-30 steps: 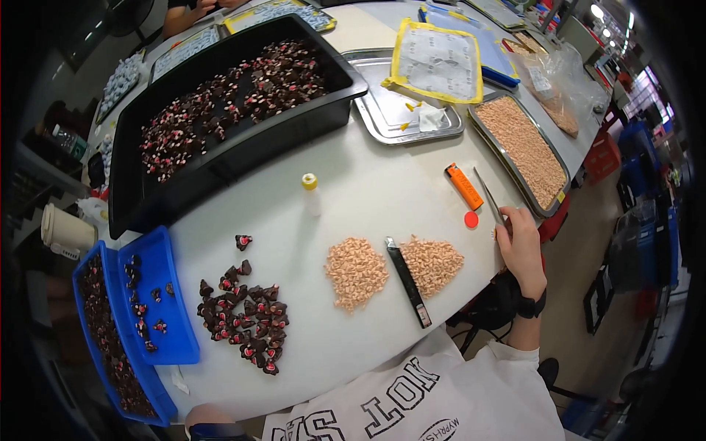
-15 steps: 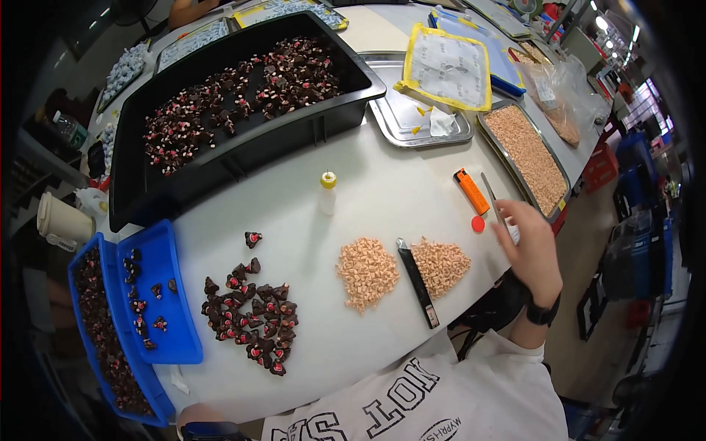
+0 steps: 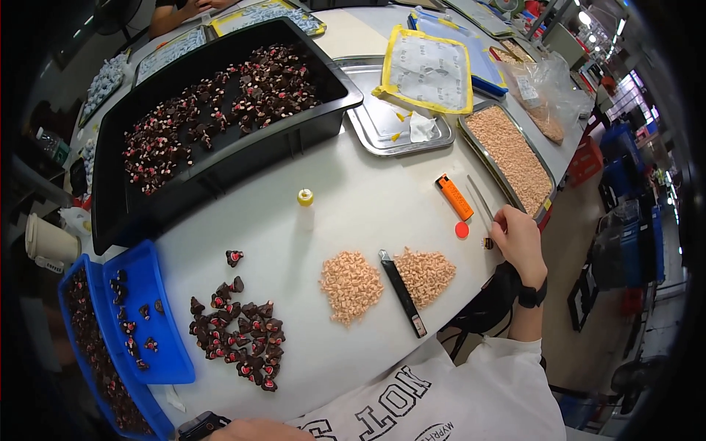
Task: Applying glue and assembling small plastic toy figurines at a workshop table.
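My right hand [image 3: 518, 239] is at the right edge of the white table, thumb and fingers closed on slim metal tweezers [image 3: 480, 197]. Just below its fingertips shows a small dark-and-yellow thing [image 3: 487, 243] that I cannot make out. An orange utility knife [image 3: 454, 196] and a round red disc [image 3: 462, 230] lie left of the tweezers. Only part of my left hand [image 3: 261, 431] shows at the lower edge, its fingers hidden, beside a black object [image 3: 202, 426]. Small dark brown figures with red-and-white marks [image 3: 246, 334] lie in a loose pile at the left.
Two beige piles of small pieces [image 3: 351, 287] flank a black cutter [image 3: 402, 292]. A yellow-capped bottle [image 3: 305, 209] stands mid-table. Behind are a large black bin [image 3: 243, 162], a metal tray [image 3: 401, 145] and a tray of beige pieces [image 3: 512, 154]. Blue trays [image 3: 173, 323] sit left.
My right hand has come down and closed on the tweezers. My left hand has appeared further right at the lower edge. The whole view has shifted slightly.
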Motion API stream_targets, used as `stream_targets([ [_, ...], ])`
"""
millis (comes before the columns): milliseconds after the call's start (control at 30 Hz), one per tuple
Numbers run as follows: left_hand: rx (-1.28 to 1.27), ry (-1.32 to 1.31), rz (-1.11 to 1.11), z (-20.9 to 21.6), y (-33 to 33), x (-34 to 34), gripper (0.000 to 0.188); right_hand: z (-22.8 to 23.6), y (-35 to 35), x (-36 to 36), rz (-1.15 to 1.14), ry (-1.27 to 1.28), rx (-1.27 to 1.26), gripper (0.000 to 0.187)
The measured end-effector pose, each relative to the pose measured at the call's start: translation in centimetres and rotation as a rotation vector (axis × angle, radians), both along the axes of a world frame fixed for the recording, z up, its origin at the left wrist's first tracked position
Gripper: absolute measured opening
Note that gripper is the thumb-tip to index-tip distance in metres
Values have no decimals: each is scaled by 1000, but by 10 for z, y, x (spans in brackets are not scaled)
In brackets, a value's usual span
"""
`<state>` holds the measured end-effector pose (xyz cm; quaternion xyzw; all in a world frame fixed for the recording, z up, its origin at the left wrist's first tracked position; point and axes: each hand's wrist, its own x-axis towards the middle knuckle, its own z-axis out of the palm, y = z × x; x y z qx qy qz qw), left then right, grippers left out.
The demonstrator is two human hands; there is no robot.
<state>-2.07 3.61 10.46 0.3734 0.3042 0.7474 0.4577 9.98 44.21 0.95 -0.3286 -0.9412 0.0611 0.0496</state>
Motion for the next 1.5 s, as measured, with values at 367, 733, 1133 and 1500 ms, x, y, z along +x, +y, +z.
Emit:
stream_targets([
  [367,-609,834,183,-35,26,0,47,27,-89,-99,938,14,-39,16],
  [733,-815,1241,272,-57,36,-13,72,9,-115,-135,1255,-34,143,12],
  [1133,-909,1539,271,-76,44,-34,71,10,-122,-133,1337,-104,92,15],
  [1500,-907,1525,230,-69,32,-26,67,8,-135,-125,1387,-103,150,11],
])
